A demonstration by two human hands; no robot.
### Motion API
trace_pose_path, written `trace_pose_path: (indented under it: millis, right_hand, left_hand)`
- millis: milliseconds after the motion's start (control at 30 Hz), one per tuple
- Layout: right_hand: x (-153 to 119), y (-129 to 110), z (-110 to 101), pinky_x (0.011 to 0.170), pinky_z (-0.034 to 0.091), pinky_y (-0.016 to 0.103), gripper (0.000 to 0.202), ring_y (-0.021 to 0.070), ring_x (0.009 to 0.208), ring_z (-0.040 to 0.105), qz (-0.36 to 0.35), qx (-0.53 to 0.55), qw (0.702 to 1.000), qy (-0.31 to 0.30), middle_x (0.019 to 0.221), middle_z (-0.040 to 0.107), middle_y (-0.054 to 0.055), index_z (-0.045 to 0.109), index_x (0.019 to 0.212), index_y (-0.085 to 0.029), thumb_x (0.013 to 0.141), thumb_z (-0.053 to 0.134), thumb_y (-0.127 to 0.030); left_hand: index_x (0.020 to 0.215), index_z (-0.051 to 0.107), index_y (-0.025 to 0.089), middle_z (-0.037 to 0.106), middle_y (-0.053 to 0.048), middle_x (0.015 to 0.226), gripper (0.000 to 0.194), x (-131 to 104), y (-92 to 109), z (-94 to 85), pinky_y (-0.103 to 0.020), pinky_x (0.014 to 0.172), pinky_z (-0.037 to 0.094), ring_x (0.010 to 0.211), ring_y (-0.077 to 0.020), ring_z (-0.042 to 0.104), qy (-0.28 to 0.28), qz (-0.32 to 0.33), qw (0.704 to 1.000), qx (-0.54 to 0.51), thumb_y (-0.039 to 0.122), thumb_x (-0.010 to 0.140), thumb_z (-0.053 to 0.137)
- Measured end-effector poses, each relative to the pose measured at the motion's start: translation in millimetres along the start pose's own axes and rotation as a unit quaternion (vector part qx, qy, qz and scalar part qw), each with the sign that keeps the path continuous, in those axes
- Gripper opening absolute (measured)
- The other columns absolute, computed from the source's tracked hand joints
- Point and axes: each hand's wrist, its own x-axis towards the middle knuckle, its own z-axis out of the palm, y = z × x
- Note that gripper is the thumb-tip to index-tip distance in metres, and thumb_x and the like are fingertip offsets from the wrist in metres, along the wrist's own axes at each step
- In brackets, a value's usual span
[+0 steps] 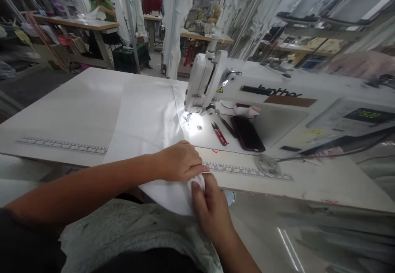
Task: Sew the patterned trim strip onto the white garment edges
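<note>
White fabric [142, 120] lies across the sewing table and hangs over its front edge. Its right edge runs up to the lit needle area of a white sewing machine [202, 83]. My left hand [179, 162] is closed on the fabric just in front of the needle, its fingertips meeting my right hand. Lower and to the right, at the table's edge, my right hand [212, 207] pinches a bunched part of the same fabric between thumb and fingers.
Red snips [219, 134], a dark tool [228, 125] and a phone [247, 134] lie right of the needle. A clear round disc [268, 165] sits on the ruler strip [237, 169]. Behind, a person in green [106, 9] sits at another table [77, 22].
</note>
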Motion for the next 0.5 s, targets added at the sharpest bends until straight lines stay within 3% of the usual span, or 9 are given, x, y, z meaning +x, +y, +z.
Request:
trace_pose_path:
  millis: [100,200,333,433,500]
  right_hand:
    - [20.1,19.3,-3.3,0.06,0.041,0.032,0.02,0.0234,0.064,0.06,0.05,-0.091,0.988,0.115,0.074,0.065,0.002,0.054,0.1,-0.023,0.083,0.046,-0.027]
    - [35.8,30.6,0.7,0.063,0.044,0.033,0.03,0.0242,0.072,0.063,0.021,-0.088,0.979,0.181,0.087,0.067,0.005,0.052,0.111,-0.021,0.081,0.047,-0.024]
    - [28.7,30.9,5.8,0.076,0.049,0.036,0.032,0.0225,0.094,0.062,-0.112,-0.013,0.969,0.221,0.106,0.063,0.009,0.046,0.118,-0.021,0.087,0.053,-0.021]
    - [11.4,25.1,2.3,0.079,0.047,0.04,0.032,0.0234,0.092,0.059,-0.181,-0.075,0.957,0.214,0.098,0.062,0.007,0.048,0.115,-0.022,0.085,0.056,-0.017]
    - [1.7,19.5,-2.0,0.077,0.045,0.042,0.031,0.0247,0.087,0.057,-0.197,-0.137,0.946,0.216,0.089,0.06,0.005,0.05,0.112,-0.022,0.082,0.056,-0.016]
  left_hand:
    - [0.065,0.06,0.013,0.06,-0.004,0.063,0.038,-2.3,4.1,4.0,-0.035,0.079,0.044,0.065,-0.0158,0.052,0.04,-0.001,0.999,0.036,0.027,0.096,0.044]
    - [0.066,0.06,0.013,0.059,-0.004,0.064,0.037,-8.8,9.0,4.2,-0.033,0.077,0.043,0.065,-0.0155,0.052,0.076,0.002,0.996,0.036,0.024,0.096,0.042]
    - [0.086,0.065,0.012,0.067,-0.006,0.079,0.028,-15.1,12.1,-0.7,-0.034,0.081,0.043,0.076,-0.0162,0.06,0.101,-0.023,0.994,-0.02,0.022,0.097,0.042]
    - [0.108,0.063,0.014,0.068,-0.008,0.107,0.023,-14.7,18.3,-3.4,-0.036,0.088,0.04,0.096,-0.02,0.06,0.075,-0.033,0.996,-0.043,0.026,0.097,0.047]
    - [0.107,0.064,0.015,0.068,-0.007,0.105,0.021,-12.0,24.5,-3.6,-0.038,0.09,0.039,0.097,-0.0214,0.057,0.034,-0.023,0.998,-0.043,0.027,0.096,0.05]
